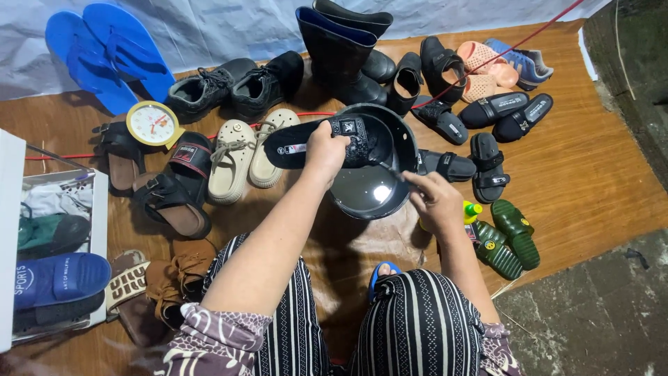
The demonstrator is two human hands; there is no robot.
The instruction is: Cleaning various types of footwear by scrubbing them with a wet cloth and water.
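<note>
— Since the black basin [372, 191] sits in the middle, what is in it?
— Water, it seems, glinting; the toe of a black slide sandal [327, 143] reaches over its rim.
— And the crate [59, 278] far left of the basin?
— Blue slippers and dark shoes.
— The hands?
— The left hand [325, 150], arm stretched forward, has its grip closed round the sandal. The right hand [435, 202], at the basin's right rim, pinches a thin brush handle [393, 170].
</note>
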